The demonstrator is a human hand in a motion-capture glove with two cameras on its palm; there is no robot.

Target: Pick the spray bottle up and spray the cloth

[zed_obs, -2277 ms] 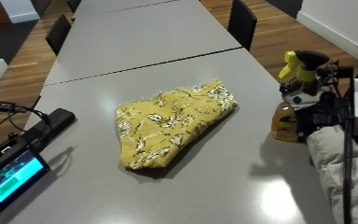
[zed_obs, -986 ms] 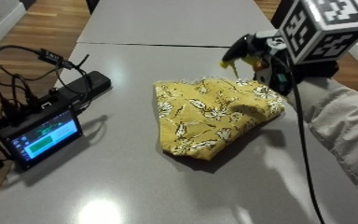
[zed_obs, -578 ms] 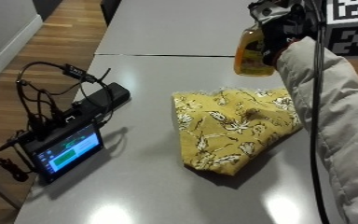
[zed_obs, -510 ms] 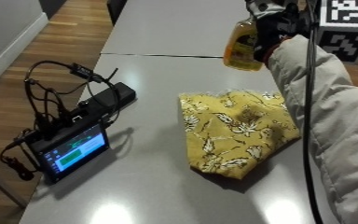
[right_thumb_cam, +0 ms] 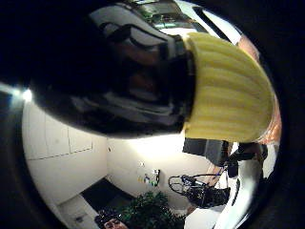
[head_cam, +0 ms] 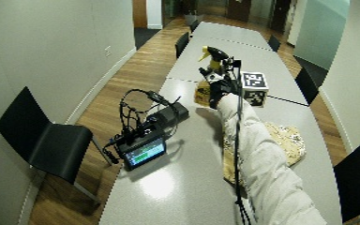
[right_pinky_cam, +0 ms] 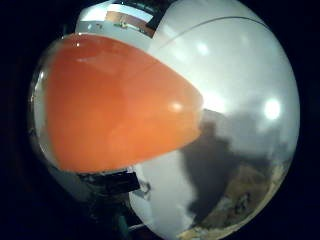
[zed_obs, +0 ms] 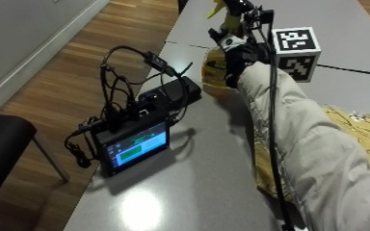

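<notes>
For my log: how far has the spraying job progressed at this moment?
Done: the gloved right hand grips the spray bottle, lifted off the table. In hand: it is held up beside the yellow cloth. Left: spraying; no mist is visible.

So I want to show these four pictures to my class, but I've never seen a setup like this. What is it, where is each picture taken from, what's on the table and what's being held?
There is no machine here: a person at a long grey table works with a right hand in a black glove.

Two pictures come from cameras beside the table, one closer and one wider. The two round pictures come from small cameras on the glove's palm, so whatever is near the palm fills them: the orange bottle body in one, the black and yellow sprayer head in the other.

The hand holds a spray bottle of orange liquid, lifted above the table, fingers curled round it.

On the table lie a yellow patterned cloth, partly behind the person's pale sleeve, and a small screen device with black cables. Black chairs stand around.
</notes>
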